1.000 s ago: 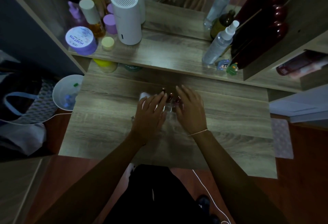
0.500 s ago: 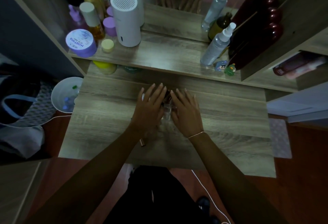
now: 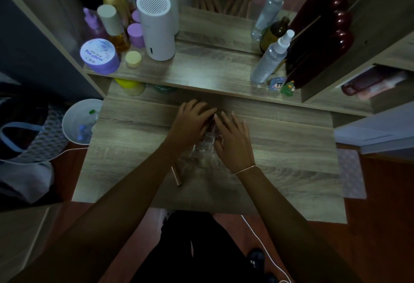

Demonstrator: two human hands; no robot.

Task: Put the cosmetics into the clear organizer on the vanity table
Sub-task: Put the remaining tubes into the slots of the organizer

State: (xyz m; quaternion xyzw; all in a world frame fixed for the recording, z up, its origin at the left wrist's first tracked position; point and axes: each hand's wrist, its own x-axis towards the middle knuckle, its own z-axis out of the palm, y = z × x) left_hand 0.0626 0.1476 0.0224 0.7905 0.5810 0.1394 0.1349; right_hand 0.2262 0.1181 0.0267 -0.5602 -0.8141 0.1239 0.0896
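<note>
The clear organizer (image 3: pixel 206 145) stands in the middle of the vanity table (image 3: pixel 280 148), its small square cells showing between my hands. Dark red cosmetics (image 3: pixel 210 123) stick up at its far end, mostly covered. My left hand (image 3: pixel 190 123) lies over the organizer's left and far side with its fingers curled down onto those cosmetics; what it grips is hidden. My right hand (image 3: pixel 233 137) rests on the organizer's right side, fingers apart and stretched forward. A slim rose-gold tube (image 3: pixel 176 176) lies loose on the table beside my left forearm.
The shelf behind holds a purple jar (image 3: pixel 99 56), a white cylinder device (image 3: pixel 156 27), bottles at the left and a spray bottle (image 3: pixel 270 58) with two small figurines (image 3: pixel 282 85) at the right. A white bin (image 3: pixel 78 121) stands left of the table. A mirror backs the shelf.
Both hands have slid a little forward and closer together over the organizer. The left fingers went from spread to curled. The rose-gold tube has come into view by my left forearm.
</note>
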